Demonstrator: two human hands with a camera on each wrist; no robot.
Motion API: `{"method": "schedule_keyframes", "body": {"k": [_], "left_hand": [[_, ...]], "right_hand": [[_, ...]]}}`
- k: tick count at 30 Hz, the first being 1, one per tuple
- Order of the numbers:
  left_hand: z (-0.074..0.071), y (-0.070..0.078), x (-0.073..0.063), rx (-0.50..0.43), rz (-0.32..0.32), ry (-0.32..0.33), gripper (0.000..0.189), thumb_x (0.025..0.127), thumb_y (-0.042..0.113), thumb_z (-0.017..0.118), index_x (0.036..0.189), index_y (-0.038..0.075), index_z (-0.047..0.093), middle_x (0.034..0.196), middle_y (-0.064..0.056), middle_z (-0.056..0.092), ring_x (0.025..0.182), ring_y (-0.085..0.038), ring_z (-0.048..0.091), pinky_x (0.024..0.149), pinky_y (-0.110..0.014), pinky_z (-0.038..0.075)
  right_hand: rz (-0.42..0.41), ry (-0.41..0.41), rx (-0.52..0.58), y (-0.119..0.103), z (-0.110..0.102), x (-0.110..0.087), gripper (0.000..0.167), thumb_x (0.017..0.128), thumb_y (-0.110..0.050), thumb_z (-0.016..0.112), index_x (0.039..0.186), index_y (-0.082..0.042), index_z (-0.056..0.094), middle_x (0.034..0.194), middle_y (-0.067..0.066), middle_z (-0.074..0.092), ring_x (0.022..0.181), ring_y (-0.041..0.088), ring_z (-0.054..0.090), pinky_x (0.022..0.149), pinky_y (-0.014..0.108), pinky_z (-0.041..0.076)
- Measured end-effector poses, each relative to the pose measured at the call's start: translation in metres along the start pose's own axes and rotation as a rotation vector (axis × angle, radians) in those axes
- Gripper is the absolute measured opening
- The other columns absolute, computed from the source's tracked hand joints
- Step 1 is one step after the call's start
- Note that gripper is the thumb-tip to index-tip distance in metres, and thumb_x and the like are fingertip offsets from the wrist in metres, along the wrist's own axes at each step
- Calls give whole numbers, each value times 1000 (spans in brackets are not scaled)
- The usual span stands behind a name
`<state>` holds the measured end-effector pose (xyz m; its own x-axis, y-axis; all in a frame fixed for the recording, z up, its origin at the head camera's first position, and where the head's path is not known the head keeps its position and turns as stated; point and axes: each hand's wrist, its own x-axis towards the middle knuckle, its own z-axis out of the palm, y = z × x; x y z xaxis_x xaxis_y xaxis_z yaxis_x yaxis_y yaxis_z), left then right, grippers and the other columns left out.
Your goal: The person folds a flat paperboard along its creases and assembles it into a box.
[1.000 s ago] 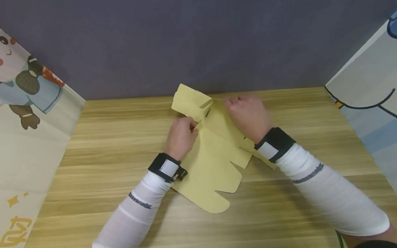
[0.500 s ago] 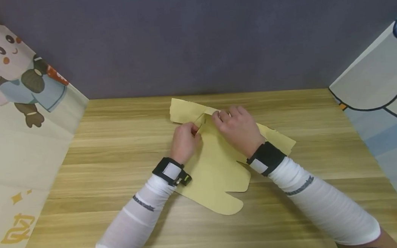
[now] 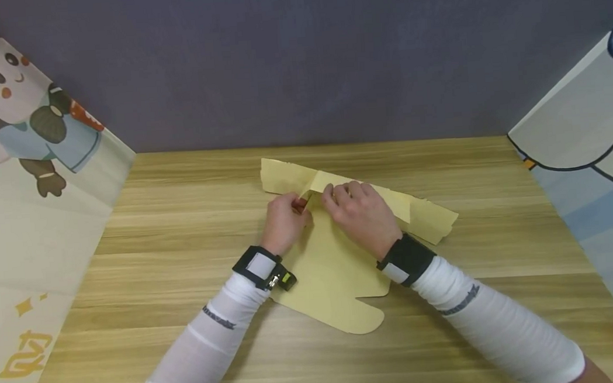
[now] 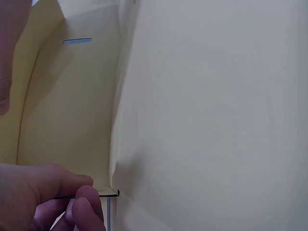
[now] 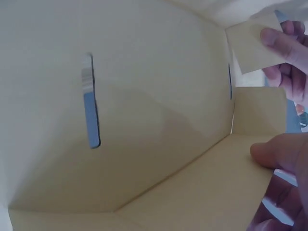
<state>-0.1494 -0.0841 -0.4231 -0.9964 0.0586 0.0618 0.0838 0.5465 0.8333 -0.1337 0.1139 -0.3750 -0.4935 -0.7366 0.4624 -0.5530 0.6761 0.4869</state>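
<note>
A yellow cardboard box blank (image 3: pixel 333 278) with slots and flaps lies partly folded on the table. My left hand (image 3: pixel 283 222) pinches a small flap at its far left corner; in the left wrist view that hand (image 4: pixel 62 195) has thumb and finger on the flap's edge. The far panel (image 3: pixel 391 201) is bent up, and my right hand (image 3: pixel 363 217) grips it. Seen from the right wrist, the thumb of the right hand (image 5: pixel 284 168) lies on the panel's inner face, with fingers behind. A long slot (image 5: pixel 90 106) shows in the board.
The wooden table (image 3: pixel 158 271) surrounds the cardboard. A dark upright panel (image 3: pixel 309 62) closes off the back. Side walls with cartoon prints stand left (image 3: pixel 77 229) and right (image 3: pixel 572 140).
The far panel of the cardboard has been folded up and its right end now sticks out. My right hand has moved left and nearer, closer to the left hand, which keeps its pinch.
</note>
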Motion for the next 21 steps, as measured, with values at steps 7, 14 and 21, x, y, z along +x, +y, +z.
{"method": "schedule_keyframes", "body": {"k": [7,14,21], "left_hand": [[-3,-1,-2,-116,-88,-106,27,82,-4,85,107,-3,74,101,-14,74,89,-28,71,82,-38,61],[-8,-5,-3,-148,-97,-209,33,86,-4,80,118,-2,74,113,-14,75,100,-27,72,90,-38,60],[-25,-9,-3,-208,-151,-217,35,95,-5,63,130,-6,70,118,-20,74,88,-23,71,72,-28,56]], "right_hand": [[-4,21,-34,-8,-3,-2,32,106,4,41,115,3,73,97,19,75,84,30,73,69,36,63],[-3,25,-43,-11,-5,-3,31,107,3,43,114,3,73,96,19,75,83,30,73,68,35,63],[6,24,-27,-11,-6,-5,28,106,3,46,114,3,73,96,18,75,85,30,73,67,35,62]]}}
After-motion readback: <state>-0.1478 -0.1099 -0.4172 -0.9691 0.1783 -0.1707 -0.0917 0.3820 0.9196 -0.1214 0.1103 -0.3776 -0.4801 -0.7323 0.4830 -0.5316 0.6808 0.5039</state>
